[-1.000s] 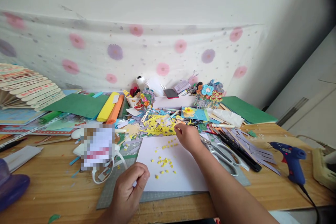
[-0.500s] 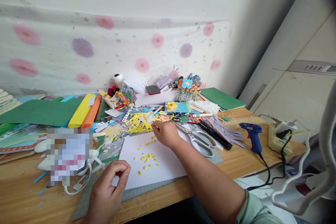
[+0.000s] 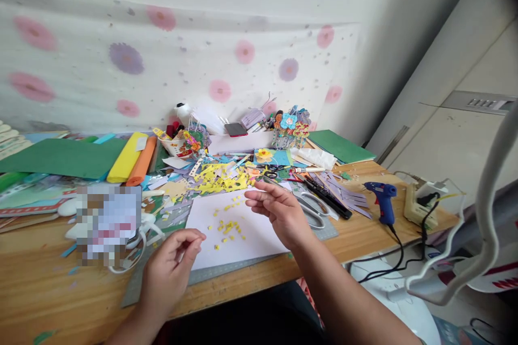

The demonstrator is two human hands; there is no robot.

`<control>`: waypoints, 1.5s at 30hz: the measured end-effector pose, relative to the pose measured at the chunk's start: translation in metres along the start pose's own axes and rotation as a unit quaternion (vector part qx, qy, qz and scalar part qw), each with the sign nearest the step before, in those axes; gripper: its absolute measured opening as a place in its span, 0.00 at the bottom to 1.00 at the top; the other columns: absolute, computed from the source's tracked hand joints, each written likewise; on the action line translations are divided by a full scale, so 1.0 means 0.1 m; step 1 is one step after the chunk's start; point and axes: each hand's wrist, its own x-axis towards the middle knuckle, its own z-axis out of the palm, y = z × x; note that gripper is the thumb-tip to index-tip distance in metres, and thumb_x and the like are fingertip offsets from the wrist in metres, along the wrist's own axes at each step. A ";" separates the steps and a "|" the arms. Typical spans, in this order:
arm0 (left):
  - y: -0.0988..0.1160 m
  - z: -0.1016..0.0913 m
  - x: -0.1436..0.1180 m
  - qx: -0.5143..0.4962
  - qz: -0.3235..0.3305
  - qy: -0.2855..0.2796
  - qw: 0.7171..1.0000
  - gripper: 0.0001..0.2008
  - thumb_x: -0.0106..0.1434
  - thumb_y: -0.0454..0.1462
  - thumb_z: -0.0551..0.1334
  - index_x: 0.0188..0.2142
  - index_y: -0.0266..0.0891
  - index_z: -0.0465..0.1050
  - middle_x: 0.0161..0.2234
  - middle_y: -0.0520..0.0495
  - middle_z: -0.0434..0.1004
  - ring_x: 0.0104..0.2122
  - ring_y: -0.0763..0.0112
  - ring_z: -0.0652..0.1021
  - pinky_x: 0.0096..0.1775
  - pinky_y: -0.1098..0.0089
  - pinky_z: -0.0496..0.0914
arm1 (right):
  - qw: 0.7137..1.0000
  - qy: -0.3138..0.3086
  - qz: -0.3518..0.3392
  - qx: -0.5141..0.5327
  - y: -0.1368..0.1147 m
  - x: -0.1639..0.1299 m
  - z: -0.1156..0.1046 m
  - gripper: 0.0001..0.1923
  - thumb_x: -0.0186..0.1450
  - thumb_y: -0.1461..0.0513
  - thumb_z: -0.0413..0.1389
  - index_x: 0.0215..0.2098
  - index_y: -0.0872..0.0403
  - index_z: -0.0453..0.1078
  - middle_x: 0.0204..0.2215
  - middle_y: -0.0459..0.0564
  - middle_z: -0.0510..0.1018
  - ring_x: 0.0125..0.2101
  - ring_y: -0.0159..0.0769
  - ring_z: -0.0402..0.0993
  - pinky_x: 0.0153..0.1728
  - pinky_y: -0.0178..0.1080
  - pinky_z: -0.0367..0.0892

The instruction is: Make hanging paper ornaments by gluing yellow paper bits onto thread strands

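My right hand [image 3: 279, 210] hovers fingers spread and empty over the white sheet's [image 3: 259, 232] far edge, left hand [image 3: 172, 269] loosely pinched near its left corner, yellow bits [image 3: 229, 228] scattered mid-sheet between them, scissors [image 3: 309, 209] just right.

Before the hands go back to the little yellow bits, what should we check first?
1. Right hand free: ok, fingers spread, nothing seen in it, raised above the white paper.
2. Left hand free: cannot tell, fingertips pinched together at the paper's near left corner.
3. Yellow bits on the paper: ok, scattered near its middle.
4. Scissors out of the way: ok, lying just right of the paper.
5. Glue gun clear of the hands: ok, far right on the table; whether it is hot, cannot tell.
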 end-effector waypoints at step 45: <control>0.14 -0.22 -0.10 0.036 0.021 -0.028 0.999 0.17 0.63 0.34 0.58 0.21 0.43 0.51 0.18 0.57 0.58 0.19 0.76 0.64 0.24 0.75 0.64 | 0.691 -0.021 -0.274 -0.669 0.13 -0.29 -0.51 0.10 0.66 0.67 0.52 0.42 0.54 0.74 0.38 0.54 0.79 0.39 0.42 0.75 0.41 0.44 0.71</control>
